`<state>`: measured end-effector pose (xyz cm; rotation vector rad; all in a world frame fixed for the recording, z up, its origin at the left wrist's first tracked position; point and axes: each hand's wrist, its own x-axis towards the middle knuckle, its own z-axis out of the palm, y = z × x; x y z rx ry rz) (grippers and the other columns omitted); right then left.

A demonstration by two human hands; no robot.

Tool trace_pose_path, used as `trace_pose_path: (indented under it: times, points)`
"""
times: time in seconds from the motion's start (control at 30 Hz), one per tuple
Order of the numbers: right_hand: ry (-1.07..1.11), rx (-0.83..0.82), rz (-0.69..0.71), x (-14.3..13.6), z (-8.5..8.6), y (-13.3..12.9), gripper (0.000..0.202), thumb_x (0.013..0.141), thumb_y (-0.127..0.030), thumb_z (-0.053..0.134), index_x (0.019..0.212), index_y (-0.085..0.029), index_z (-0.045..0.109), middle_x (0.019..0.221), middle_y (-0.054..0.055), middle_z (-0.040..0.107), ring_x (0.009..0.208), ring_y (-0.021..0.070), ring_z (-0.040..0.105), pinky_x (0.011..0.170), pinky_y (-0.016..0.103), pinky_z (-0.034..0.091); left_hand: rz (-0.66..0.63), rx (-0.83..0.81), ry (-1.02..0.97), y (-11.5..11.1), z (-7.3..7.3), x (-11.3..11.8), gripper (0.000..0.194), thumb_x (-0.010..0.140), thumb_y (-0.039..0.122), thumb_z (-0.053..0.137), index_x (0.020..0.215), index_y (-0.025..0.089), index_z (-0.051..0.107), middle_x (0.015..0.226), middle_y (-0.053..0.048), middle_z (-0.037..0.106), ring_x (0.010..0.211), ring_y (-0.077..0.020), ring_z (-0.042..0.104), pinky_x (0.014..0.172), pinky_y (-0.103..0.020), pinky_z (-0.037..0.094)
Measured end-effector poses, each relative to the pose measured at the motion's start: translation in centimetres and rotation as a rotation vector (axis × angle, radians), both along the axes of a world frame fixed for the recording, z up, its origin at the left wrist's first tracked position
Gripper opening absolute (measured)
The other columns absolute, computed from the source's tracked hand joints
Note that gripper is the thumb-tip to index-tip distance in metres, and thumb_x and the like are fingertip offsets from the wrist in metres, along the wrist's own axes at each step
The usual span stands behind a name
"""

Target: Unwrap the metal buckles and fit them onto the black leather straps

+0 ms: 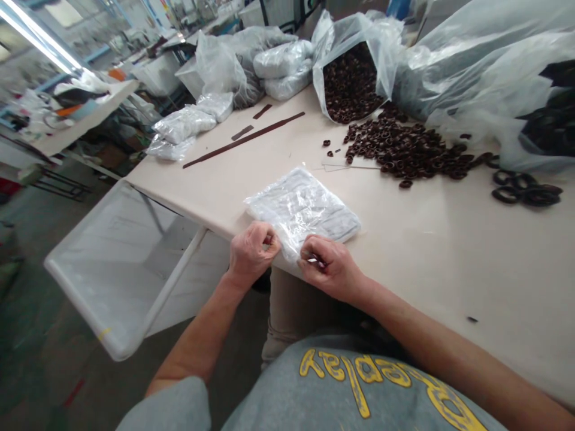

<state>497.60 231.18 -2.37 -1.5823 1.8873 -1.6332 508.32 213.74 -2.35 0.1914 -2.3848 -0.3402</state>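
A clear plastic bag (309, 206) with pale grey, flat contents lies at the table's front edge. My left hand (254, 248) is closed in a pinch on the near left part of the bag's edge. Close by on the right, my right hand (330, 266) pinches the same near edge, its fingers curled. The stretch of plastic between both hands is crumpled and hangs slightly over the table edge. What the bag holds cannot be made out through the shiny film.
Dark brown rings (413, 149) spill from an open plastic sack (353, 84) at the back. Larger black loops (525, 188) lie to the right. A long brown strip (245, 139) and filled bags (184, 124) are at the back left. A white bin (121, 257) stands below the table's left edge.
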Motion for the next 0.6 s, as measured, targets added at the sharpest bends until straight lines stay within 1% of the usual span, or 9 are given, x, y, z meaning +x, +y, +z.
trace_pose_path:
  times: [0.1,0.17,0.2,0.27,0.37,0.43,0.5,0.6]
  points:
    - [-0.034,0.031,-0.019,0.0,-0.2,0.3,0.016,0.083,-0.014,0.055,0.073,-0.021,0.043,0.066,-0.004,0.042,0.058,0.0100,0.038,0.057,0.025,0.031,0.038,0.297,0.058,1.2,-1.0,0.2,0.011,0.082,0.011,0.063,0.091,0.017,0.061,0.076,0.003,0.062,0.061,-0.0075,0.057,0.063,-0.020,0.048]
    - [-0.026,0.061,0.014,0.1,-0.4,0.5,0.016,0.082,-0.013,0.054,0.074,-0.021,0.042,0.066,-0.004,0.042,0.058,0.0100,0.037,0.056,0.025,0.030,-0.023,0.423,0.050,1.9,-1.6,0.8,0.016,0.085,0.011,0.063,0.098,0.018,0.066,0.083,0.001,0.064,0.067,-0.0079,0.059,0.066,-0.020,0.051]
    - [-0.018,0.076,0.032,0.2,-0.6,0.5,0.016,0.081,-0.013,0.054,0.074,-0.021,0.042,0.066,-0.004,0.042,0.058,0.0100,0.037,0.056,0.025,0.030,-0.074,0.437,0.040,2.2,-1.8,1.2,0.017,0.085,0.012,0.063,0.100,0.019,0.068,0.088,-0.001,0.064,0.072,-0.0088,0.061,0.069,-0.021,0.053]
    - [-0.009,0.098,0.045,0.3,-0.7,0.6,0.016,0.080,-0.013,0.054,0.074,-0.021,0.041,0.065,-0.004,0.041,0.057,0.0101,0.035,0.055,0.025,0.030,-0.155,0.404,0.016,2.6,-2.0,1.9,0.021,0.086,0.014,0.065,0.106,0.020,0.070,0.098,-0.004,0.065,0.084,-0.0114,0.063,0.076,-0.023,0.055]
    - [-0.017,0.103,0.033,0.5,-0.2,0.5,0.016,0.082,-0.014,0.053,0.074,-0.021,0.041,0.064,-0.004,0.040,0.057,0.0103,0.035,0.055,0.025,0.030,-0.203,0.321,0.011,2.9,-1.7,2.2,0.027,0.088,0.016,0.066,0.114,0.021,0.069,0.109,-0.007,0.064,0.097,-0.0135,0.065,0.084,-0.025,0.056]
    - [-0.026,0.098,0.016,0.5,0.5,0.4,0.017,0.085,-0.016,0.051,0.073,-0.021,0.041,0.063,-0.005,0.040,0.057,0.0100,0.035,0.055,0.025,0.031,-0.231,0.279,0.034,3.0,-1.2,1.9,0.026,0.090,0.013,0.063,0.114,0.020,0.068,0.107,-0.007,0.066,0.096,-0.0128,0.066,0.086,-0.024,0.055]
    - [-0.022,0.103,0.007,0.5,1.5,0.2,0.018,0.088,-0.017,0.051,0.072,-0.020,0.042,0.063,-0.005,0.041,0.057,0.0096,0.036,0.056,0.025,0.032,-0.261,0.273,0.078,3.1,-0.6,1.5,0.022,0.089,0.010,0.063,0.108,0.019,0.069,0.099,-0.005,0.068,0.090,-0.0112,0.066,0.082,-0.021,0.055]
    - [-0.035,0.139,0.009,0.1,2.9,0.2,0.019,0.092,-0.024,0.054,0.075,-0.020,0.047,0.064,-0.004,0.043,0.057,0.0094,0.038,0.057,0.024,0.033,-0.248,0.341,0.151,3.1,0.1,1.1,0.015,0.089,0.007,0.063,0.097,0.018,0.069,0.089,-0.002,0.069,0.082,-0.0092,0.065,0.077,-0.019,0.053]
